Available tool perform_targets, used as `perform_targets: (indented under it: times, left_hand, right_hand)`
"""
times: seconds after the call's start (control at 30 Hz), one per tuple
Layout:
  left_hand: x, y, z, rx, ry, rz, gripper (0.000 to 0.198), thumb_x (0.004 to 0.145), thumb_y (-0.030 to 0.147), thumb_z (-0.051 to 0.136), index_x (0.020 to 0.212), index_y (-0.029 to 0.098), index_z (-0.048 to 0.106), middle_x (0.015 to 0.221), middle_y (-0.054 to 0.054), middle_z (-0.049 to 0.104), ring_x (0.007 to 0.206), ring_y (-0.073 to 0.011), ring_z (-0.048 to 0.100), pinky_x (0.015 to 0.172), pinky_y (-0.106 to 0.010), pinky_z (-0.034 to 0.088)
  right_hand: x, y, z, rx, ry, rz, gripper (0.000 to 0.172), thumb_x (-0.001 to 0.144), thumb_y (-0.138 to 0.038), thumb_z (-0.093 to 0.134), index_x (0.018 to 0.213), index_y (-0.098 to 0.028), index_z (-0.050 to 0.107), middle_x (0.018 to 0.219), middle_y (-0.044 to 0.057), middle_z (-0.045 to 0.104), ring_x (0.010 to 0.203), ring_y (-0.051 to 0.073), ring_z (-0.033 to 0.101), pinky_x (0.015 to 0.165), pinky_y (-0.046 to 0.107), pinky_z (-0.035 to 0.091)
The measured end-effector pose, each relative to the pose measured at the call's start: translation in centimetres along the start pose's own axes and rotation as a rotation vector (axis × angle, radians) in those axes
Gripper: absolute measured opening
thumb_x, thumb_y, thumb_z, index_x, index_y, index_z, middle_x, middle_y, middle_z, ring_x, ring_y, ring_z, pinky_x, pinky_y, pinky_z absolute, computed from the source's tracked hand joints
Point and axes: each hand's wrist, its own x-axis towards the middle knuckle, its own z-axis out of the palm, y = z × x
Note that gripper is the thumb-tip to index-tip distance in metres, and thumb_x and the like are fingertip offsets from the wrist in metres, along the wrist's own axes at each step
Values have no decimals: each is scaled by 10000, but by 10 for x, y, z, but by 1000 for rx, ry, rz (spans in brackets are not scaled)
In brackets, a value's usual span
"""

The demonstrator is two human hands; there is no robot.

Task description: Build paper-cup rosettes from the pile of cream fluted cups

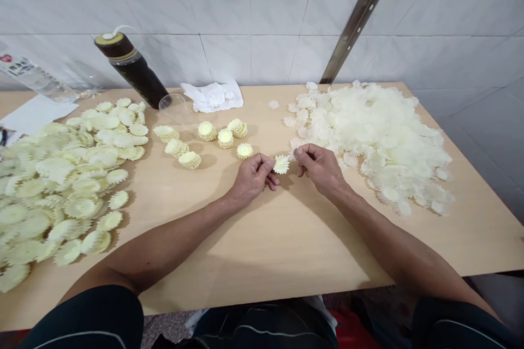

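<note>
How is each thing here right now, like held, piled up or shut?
Frilly pale-yellow round disc: pinched by left hand
Right hand: fingers curled, grip unclear
Small, frilly pale-yellow stacks: some tilted
Frilly pale-yellow pieces, left: loosely heaped
Frilly translucent white discs, right: loosely heaped
Dark bottle, brown cap: cap on
White paper tissue: crumpled

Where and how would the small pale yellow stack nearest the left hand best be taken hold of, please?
Probably around the ridged side of the pale yellow stack, pinched at opposite edges, coming from above and the near side. It appears upright, its round top facing up, leaving the side exposed; the nearest neighbouring stack sits beyond and to its left.
</note>
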Motion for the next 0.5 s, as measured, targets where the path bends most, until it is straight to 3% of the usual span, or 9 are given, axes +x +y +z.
perform_targets:
  times: [0.13,0.33,0.5]
  left_hand:
    - [-1,-1,1,-10,8,8,544,842,678,791,827,179,575,593,-19,697,467,-122,640,464,-218,531]
    - [-2,0,2,6,-3,-1,519,856,659,787,856,175,598,599,-21,699,496,-135,657,484,-228,555]
    - [-2,2,1,16,-22,-8,518,854,653,792,869,163,626,605,-31,703,500,-136,652,494,-236,568]
  right_hand:
    - [19,-6,-24,276,228,17,521,685,-648,921,685,-206,645,664,-19,534,598,114,515,472,225,495]
    - [13,-25,-42,452,-106,39,361,736,-513,942,820,-228,738,894,29,676,790,151,609,497,207,510]
    - [8,-25,-38,375,-150,-18,383,777,-571,894,848,-222,753,900,43,706,779,170,638,503,245,551]
